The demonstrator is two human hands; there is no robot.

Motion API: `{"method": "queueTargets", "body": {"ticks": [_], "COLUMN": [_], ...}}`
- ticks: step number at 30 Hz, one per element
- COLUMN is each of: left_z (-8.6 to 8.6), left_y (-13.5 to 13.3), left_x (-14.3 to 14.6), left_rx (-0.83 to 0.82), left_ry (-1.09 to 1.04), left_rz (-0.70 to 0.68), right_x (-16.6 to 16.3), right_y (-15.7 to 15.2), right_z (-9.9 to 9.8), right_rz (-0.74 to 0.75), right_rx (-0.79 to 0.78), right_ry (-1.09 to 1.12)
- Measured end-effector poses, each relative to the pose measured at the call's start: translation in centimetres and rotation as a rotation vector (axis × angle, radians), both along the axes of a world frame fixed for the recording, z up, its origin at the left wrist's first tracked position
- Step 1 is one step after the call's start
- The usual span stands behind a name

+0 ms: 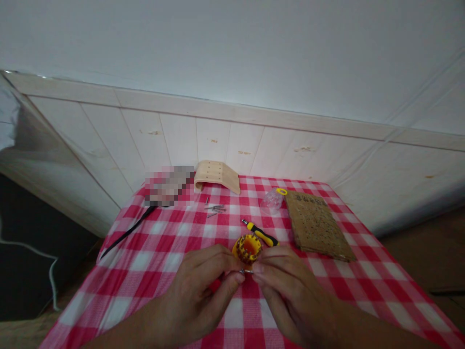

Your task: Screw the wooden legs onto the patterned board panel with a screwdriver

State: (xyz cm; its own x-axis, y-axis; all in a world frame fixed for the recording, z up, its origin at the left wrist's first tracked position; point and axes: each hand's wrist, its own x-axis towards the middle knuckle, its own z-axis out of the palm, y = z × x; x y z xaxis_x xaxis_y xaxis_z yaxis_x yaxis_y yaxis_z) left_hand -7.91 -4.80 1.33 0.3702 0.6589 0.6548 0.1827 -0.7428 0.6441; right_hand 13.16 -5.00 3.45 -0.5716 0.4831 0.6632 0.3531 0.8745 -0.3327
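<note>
My left hand (pixel 205 286) is closed in a pinch near the front middle of the table, fingertips on one end of a small shiny metal piece (pixel 248 271). At its other end, the fingers of my right hand (pixel 290 286) are pinched too. Too small to name for certain, the piece looks like a thin rod or screwdriver bit. Just beyond my fingertips stands a round yellow bit holder (pixel 239 252), with dark bits around its rim and small metal bits inside. Behind my right hand lies a black and yellow screwdriver (pixel 264 235), its metal socket pointing away to the left.
Several loose screws (pixel 217 209) lie farther back. Behind them rests a bent wooden board (pixel 218 174) with holes. A clear plastic bag (pixel 272 201) and a cardboard sheet (pixel 316 225) are at right. A black strap (pixel 127 233) runs from a pixelated item at left.
</note>
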Motion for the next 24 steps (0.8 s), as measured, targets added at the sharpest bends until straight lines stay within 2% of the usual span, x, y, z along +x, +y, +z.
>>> {"method": "queueTargets", "body": {"ticks": [9, 24], "left_z": [-0.2, -0.4], "left_y": [0.2, 0.0], "left_x": [0.1, 0.0], "left_rx": [0.055, 0.002], "left_ry": [-0.033, -0.010], "left_rz": [0.015, 0.000], "right_x": [-0.8, -1.1], "right_y": [-0.2, -0.4], "right_z": [0.1, 0.8], "right_rz": [-0.042, -0.075], "right_rx": [-0.061, -0.095], "right_ry": [0.123, 0.053]}}
